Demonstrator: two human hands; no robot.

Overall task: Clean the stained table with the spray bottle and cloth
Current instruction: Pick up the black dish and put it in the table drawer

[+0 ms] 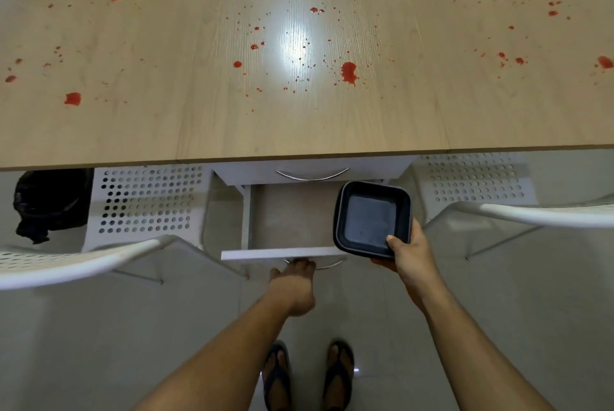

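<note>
Two bare hands work below the near edge of the table. The left hand [295, 291] reaches to the front of the open drawer [292, 221] with its fingers curled at the curved metal handle [327, 265]; the fingertips are hidden under the drawer front, so how firmly it grips cannot be seen. The right hand [410, 252] holds a dark square container [372, 219], the thumb lies over the near rim and the fingers go under the bottom. This container hangs above the right part of the open drawer and looks empty inside. Both hands are apart, with the drawer front between them.

Just above the open drawer is a second drawer [312, 169], closed, with the same kind of curved handle. The wooden table [199, 124] stretches across the upper half of the view, well beyond both hands. Red stains [349, 72] are scattered on it: a large splash near the middle, bigger drops at the left and right sides, and many fine spots around a bright reflection of light.

One white perforated chair [149, 198] stands at the left of the drawers and another white chair [478, 184] at the right, both pushed partly under the table. A black bag [50, 201] lies on the floor at the far left. Below, two feet in dark sandals [309, 374] stand on the pale tiled floor [99, 344].
</note>
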